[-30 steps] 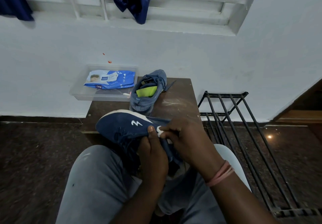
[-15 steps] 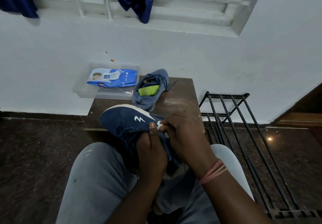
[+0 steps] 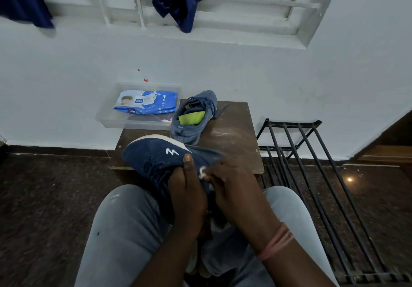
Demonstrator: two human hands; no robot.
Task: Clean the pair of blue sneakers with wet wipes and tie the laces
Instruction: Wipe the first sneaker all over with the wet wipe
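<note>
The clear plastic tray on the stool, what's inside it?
A blue pack of wet wipes lies in the clear plastic tray, with a small pinkish scrap near its right corner. Whatever is under the pack is hidden.

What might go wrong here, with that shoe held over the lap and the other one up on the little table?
The dark blue sneaker is held on its side over the lap by the left hand, so it might slip while the right hand rubs it with the white wipe. The other sneaker has a loose lace trailing on the brown table; a snag could drag it. The clear tray holding the wipes pack overhangs the table's edge and could tip.
</note>
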